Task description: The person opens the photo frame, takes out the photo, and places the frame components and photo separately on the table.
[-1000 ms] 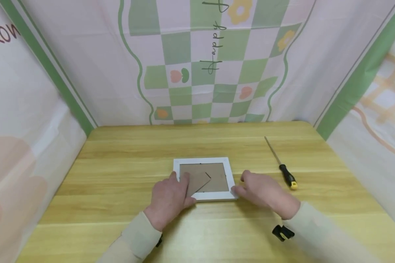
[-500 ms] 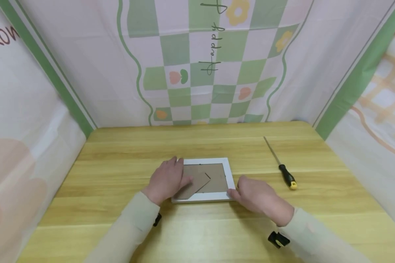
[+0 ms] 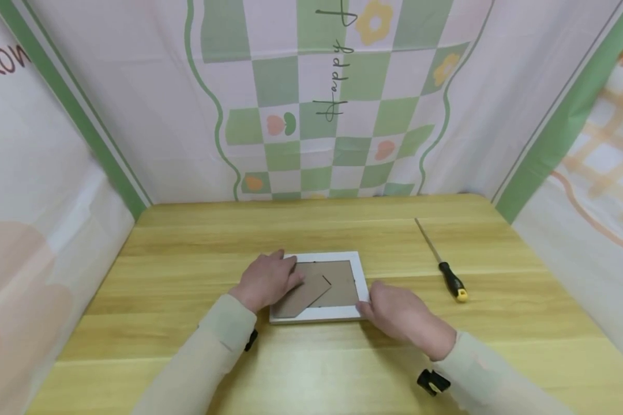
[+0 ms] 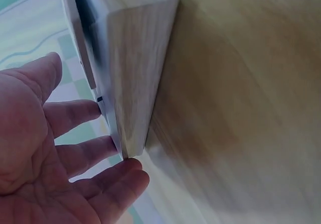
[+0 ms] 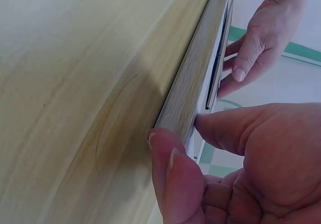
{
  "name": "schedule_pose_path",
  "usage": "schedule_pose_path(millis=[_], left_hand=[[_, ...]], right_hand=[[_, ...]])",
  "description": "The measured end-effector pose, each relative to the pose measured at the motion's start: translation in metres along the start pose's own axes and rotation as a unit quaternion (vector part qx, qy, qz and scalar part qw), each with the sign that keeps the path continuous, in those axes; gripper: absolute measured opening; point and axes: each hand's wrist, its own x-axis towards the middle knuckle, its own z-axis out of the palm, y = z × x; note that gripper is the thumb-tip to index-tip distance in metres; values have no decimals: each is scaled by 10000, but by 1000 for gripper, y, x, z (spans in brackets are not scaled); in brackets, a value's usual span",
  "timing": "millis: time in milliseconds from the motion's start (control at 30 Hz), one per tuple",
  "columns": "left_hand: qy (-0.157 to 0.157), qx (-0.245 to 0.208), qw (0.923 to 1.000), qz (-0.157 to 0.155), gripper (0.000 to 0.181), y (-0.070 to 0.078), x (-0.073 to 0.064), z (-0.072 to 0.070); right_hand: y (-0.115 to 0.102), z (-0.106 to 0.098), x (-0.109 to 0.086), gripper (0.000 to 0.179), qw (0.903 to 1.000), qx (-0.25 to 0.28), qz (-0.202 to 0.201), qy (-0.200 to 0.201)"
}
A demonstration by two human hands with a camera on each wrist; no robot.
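Observation:
A white picture frame point(image 3: 334, 313) lies face down on the table, its brown backing board point(image 3: 340, 271) upward. A brown easel stand point(image 3: 302, 295) lies across the lower left of the backing. My left hand point(image 3: 267, 280) is at the frame's left side; in the left wrist view its spread fingers point(image 4: 85, 153) touch the back and edge near a corner, the thumb apart from it. My right hand point(image 3: 402, 311) pinches the near right corner, thumb point(image 5: 220, 128) on the back face and fingertips against the wood-grained side.
To the right lies a screwdriver point(image 3: 450, 279) with a black and yellow handle, its shaft pointing away. The wooden table point(image 3: 187, 230) ends at a patterned cloth backdrop point(image 3: 275, 86), with cloth on both sides too.
My left hand has moved from the frame's near left corner up along its left side, uncovering the stand's lower end. My right hand has shifted slightly left and closed on the near right corner.

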Motion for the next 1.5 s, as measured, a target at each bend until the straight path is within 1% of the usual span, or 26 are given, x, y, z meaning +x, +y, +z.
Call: schedule_pose_path(millis=[200,267,433,533,900,1000,1100,1233,1500], left_hand=[[176,78,9998,25,47,-1,-4,3],[214,150,9997,30,45,-1,-5,4],[209,291,9994,-37,48,1,-10,4],[216,291,9993,-68,48,2,-14,4],[344,78,9993,-82,39,2,-19,4],[393,68,9992,-54,35,2,-20,4],[505,42,9987,36,32,2,-21,5],[630,-49,9979,123,30,3,-23,6],[625,-271,9977,65,31,4,-26,7]], right_hand=[[0,0,5,33,9999,85,39,-45],[1,-1,6,33,10000,84,13,-2],[6,-3,11,32,9999,68,6,123],[9,-4,14,33,9999,71,30,154],[19,-9,25,28,9992,122,48,379],[20,-10,27,29,9992,179,80,358],[21,-11,29,30,9992,188,100,342],[21,-12,32,30,9992,202,133,329],[20,-15,36,28,9990,320,181,252]])
